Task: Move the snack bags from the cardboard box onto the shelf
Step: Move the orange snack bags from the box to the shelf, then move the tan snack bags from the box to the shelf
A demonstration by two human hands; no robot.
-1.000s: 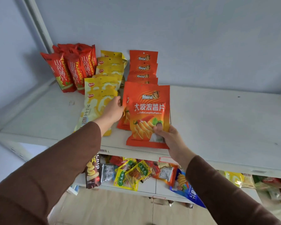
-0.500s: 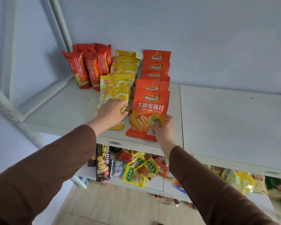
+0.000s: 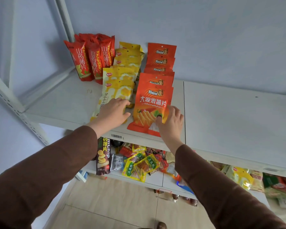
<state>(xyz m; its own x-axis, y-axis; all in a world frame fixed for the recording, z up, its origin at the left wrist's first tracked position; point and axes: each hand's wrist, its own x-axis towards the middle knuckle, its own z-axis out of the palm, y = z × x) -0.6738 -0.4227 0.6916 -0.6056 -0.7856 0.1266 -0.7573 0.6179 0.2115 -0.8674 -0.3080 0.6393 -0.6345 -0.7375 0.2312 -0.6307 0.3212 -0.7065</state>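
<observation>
Right hand [image 3: 169,120] pinches the front orange foil crisp bag [image 3: 151,104], seating it on the white metal shelf [image 3: 229,116]; left hand [image 3: 114,111], fingers spread, steadies the yellow foil snack bag [image 3: 116,90] alongside, evidently keeping rows aligned.

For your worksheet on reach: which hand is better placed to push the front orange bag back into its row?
Probably the right hand: its fingers already grip the front orange bag's lower right corner. The left hand rests on the front yellow bag beside it.
</observation>
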